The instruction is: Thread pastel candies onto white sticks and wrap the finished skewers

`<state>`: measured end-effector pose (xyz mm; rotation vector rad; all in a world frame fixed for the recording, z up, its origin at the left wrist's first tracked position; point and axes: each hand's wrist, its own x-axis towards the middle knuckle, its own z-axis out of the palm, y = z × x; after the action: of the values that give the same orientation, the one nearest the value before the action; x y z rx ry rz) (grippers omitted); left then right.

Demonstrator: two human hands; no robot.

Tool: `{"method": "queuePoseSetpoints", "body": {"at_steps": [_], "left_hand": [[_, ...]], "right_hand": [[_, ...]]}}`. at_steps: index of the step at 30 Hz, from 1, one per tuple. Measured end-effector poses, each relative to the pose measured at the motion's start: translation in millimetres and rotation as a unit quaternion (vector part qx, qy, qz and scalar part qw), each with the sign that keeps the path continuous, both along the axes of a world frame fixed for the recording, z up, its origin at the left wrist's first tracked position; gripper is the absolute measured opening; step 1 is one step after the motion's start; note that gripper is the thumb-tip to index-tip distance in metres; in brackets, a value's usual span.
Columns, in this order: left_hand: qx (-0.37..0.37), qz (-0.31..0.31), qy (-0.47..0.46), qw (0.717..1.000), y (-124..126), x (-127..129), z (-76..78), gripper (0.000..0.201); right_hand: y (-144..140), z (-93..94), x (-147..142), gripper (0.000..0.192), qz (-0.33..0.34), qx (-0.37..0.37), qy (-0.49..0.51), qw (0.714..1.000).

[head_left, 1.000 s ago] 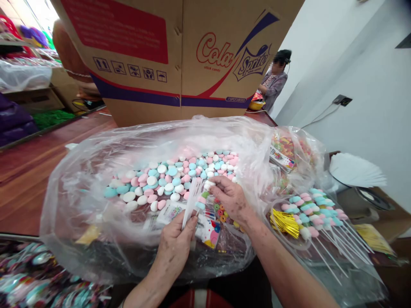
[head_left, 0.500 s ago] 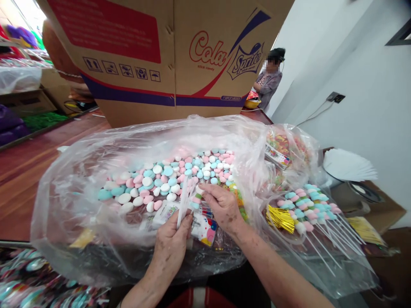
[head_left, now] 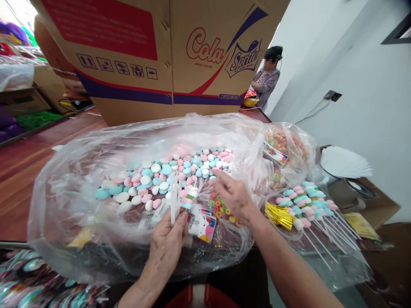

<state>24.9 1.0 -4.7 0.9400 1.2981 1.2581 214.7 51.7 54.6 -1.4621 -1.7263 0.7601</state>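
My left hand (head_left: 170,235) grips several white plastic sticks (head_left: 174,199), which stand up out of the fist. At the right of this bunch is a candy stack (head_left: 190,197) in white, green, pink and blue, threaded on a stick. My right hand (head_left: 233,196) hovers at the right edge of the loose candies, fingers stretched out, slightly blurred, with nothing visible in them. Pink, blue and white marshmallow-like candies (head_left: 144,179) lie on a clear plastic bag (head_left: 64,184). Beside my right hand are small ring candies (head_left: 220,207). Printed labels (head_left: 205,229) lie just in front.
A large cardboard box (head_left: 135,102) stands behind the bag. At the right are finished candy skewers (head_left: 306,203), gold twist ties (head_left: 278,216), a bag of ring candies (head_left: 285,141) and fanned white paper pieces (head_left: 345,161). A person (head_left: 268,79) stands farther back.
My right hand has let go of the candy stack and moved right and up toward the loose candies. My left hand still holds the sticks, shifted slightly left.
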Motion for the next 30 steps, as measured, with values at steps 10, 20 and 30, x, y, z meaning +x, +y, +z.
{"method": "queuePoseSetpoints", "body": {"at_steps": [10,20,30], "left_hand": [[-0.002,-0.022,-0.017,1.0,-1.3,-1.5,-7.3,0.033],[-0.017,-0.045,0.005,0.999,-3.6,-2.5,0.4,0.028],[0.001,-0.061,0.061,0.996,-2.8,-4.7,-5.8,0.027]], "right_hand": [[23.0,-2.6,9.8,0.026,0.096,-0.007,-0.519,0.849],[38.3,-1.0,21.3,0.024,0.134,-0.031,-0.462,0.876],[29.6,-12.7,-2.5,0.013,-0.013,-0.132,0.253,0.958]]}}
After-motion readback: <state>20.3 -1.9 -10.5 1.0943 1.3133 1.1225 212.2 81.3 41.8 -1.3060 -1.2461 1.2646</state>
